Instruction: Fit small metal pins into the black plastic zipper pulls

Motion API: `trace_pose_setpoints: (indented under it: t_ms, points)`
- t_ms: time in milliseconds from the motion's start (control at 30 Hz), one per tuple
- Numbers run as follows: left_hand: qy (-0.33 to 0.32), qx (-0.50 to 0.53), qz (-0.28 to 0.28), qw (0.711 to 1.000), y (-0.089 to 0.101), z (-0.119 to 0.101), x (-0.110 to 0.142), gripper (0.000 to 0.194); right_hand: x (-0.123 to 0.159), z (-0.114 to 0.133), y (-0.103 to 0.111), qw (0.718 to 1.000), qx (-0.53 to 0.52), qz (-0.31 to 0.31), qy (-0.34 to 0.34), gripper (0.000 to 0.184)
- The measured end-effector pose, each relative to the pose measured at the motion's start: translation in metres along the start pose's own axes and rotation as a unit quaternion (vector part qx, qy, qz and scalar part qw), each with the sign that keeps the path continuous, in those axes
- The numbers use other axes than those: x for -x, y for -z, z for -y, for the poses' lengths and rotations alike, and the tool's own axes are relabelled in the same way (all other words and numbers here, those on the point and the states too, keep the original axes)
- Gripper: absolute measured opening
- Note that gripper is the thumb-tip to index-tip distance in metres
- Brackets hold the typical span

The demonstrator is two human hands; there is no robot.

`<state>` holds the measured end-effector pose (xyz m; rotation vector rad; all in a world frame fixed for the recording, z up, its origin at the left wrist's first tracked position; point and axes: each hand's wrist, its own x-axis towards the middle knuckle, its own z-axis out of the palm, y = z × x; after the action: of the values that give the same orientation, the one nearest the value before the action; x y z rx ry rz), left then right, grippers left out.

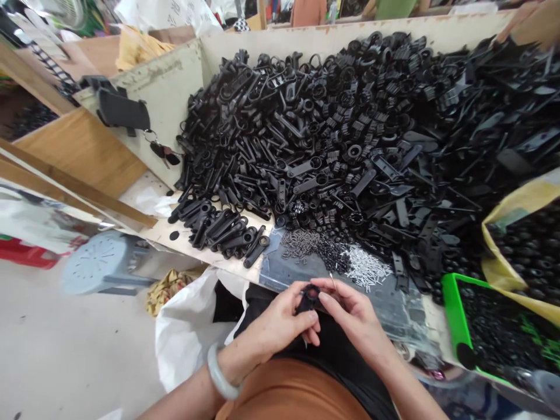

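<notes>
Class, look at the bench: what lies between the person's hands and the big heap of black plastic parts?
In the head view, small dark and silvery pins lie scattered on a clear plastic sheet.

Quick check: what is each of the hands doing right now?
Left hand: closed on a small black plastic part.
Right hand: pinching a thin metal pin, fingertips also at the part.

Two hands work at the table edge: one left hand (280, 326) and one right hand (350, 312), sharing one small black part (308, 297) and one thin metal pin (333, 282). One bracelet (219, 373), one green tray (455, 315), one yellow bag (516, 210), one grey stool (100, 268) and one key bunch (164, 153) are present. The black parts in the pile (350, 128), the dark pins (306, 242) and the silver pins (367, 268) are too many to count.
</notes>
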<state>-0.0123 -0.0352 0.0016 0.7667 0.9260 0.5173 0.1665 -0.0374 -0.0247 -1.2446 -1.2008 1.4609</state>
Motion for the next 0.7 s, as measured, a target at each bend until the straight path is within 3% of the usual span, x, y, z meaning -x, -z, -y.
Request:
trace_pose_setpoints:
  t_ms: [200, 700]
  points:
    - [-0.01, -0.031, -0.041, 0.999, -0.004, 0.003, -0.001, 0.053, -0.002, -0.005, 0.0, 1.0, 0.025, 0.008, -0.008, 0.043]
    - [-0.016, -0.049, -0.045, 0.998, -0.001, 0.005, 0.003, 0.035, 0.004, -0.014, 0.001, 0.992, 0.126, 0.03, -0.002, 0.04]
